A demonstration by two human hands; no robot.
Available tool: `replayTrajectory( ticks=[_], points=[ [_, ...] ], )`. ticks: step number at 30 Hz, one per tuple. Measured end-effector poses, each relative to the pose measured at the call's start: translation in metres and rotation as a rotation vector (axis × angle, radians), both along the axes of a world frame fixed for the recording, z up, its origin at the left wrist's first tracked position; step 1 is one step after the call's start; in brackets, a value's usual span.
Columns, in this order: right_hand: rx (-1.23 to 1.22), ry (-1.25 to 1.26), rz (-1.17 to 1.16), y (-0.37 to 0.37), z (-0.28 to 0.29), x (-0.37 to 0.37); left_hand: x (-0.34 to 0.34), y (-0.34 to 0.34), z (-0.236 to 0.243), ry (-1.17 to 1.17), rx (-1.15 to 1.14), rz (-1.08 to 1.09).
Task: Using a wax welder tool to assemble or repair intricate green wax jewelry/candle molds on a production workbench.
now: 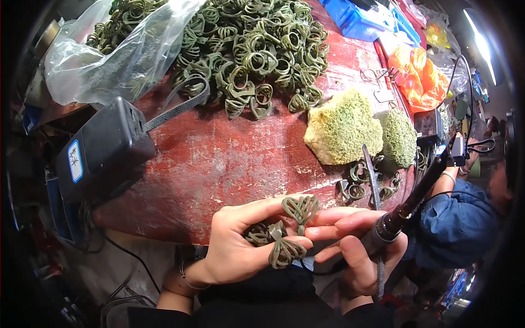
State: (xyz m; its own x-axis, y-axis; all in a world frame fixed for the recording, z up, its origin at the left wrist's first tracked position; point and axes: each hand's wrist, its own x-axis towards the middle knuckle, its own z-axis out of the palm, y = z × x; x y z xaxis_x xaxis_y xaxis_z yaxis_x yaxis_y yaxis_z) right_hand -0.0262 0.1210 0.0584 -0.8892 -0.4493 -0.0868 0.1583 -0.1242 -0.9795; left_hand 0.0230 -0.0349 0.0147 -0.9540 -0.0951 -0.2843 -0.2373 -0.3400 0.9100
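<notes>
My left hand (240, 246) holds olive-green looped pieces (299, 210) made of ridged material, with a small flat tab between the loops. The fingertips of my right hand (361, 254) are close to these pieces, and that hand grips a dark cylindrical tool (385, 229) whose black upper end points up and to the right. A long narrow metal strip (370, 180), textured at its lower end, also runs through or behind my right hand; whether it is held, I cannot tell. A few green pieces (355, 191) lie just beyond.
The red worn table (219, 158) bears a green heap (251, 49), plastic bag (109, 65), black strapped device (101, 158), crumbly sponge blocks (342, 126), orange bag (418, 76) and blue tray (355, 16). A person in blue (448, 229) works at the right.
</notes>
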Motion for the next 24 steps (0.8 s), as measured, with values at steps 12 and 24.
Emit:
replayTrajectory(
  ticks=[12,24],
  points=[
    [0.336,0.183,-0.137,0.018,-0.009,0.007,-0.013,0.005,-0.004,0.089,-0.149,0.024],
    [1.004,0.522,-0.407,0.048,-0.051,-0.004,-0.015,0.003,-0.007,0.244,-0.553,0.089]
  ],
)
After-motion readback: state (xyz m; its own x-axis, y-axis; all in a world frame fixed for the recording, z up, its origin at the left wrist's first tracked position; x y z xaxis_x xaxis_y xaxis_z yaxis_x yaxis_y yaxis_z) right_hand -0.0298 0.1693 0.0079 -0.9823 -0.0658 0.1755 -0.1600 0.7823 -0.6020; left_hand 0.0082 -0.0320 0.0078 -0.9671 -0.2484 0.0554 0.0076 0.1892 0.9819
